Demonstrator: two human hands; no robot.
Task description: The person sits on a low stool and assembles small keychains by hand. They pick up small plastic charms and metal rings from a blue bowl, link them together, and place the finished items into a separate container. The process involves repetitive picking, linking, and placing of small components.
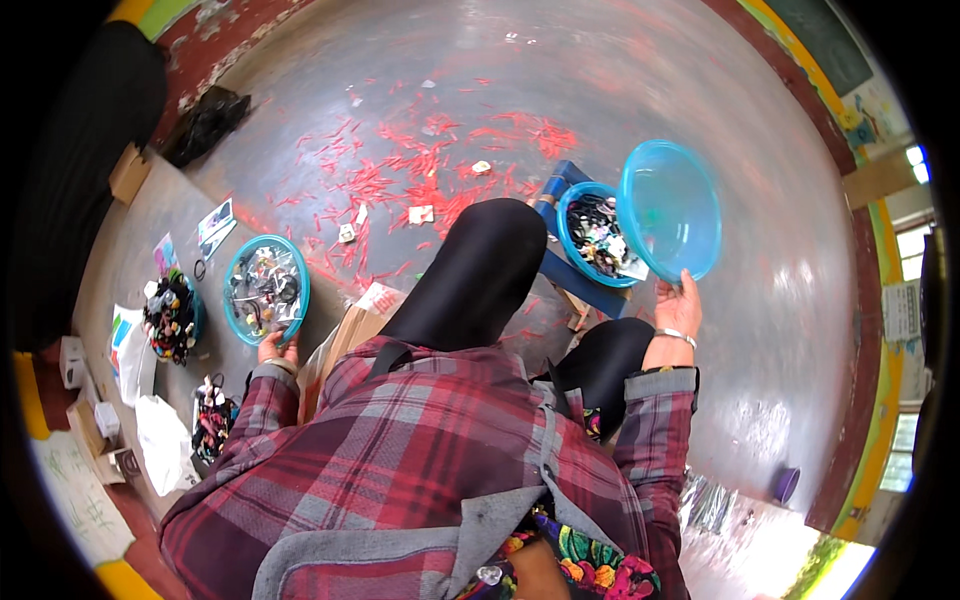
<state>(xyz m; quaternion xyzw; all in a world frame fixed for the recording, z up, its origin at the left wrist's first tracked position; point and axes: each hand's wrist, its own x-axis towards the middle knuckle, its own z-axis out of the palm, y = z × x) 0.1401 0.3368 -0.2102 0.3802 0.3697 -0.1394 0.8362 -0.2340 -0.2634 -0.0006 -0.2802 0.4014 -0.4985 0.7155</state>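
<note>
My right hand [679,307] grips the lower rim of a translucent blue plastic basin [685,180], tilted up on its side with nothing seen inside. Behind and partly covered by it, a second blue basin [567,232] full of dark and white small items rests on a blue wooden stool [580,272]. My left hand [278,350] is at the near rim of another blue basin [231,312], its fingers closed on the edge. That basin contains many small packets, clear and dark. Some of the left fingers are hidden under the rim.
Red scraps [400,155] litter the grey floor ahead, with a few pale paper pieces. At left are a container of colourful hair ties [170,315], printed cards [215,225], white bags [163,440] and a black bag [208,125]. A cardboard box [362,318] stands beside my left leg.
</note>
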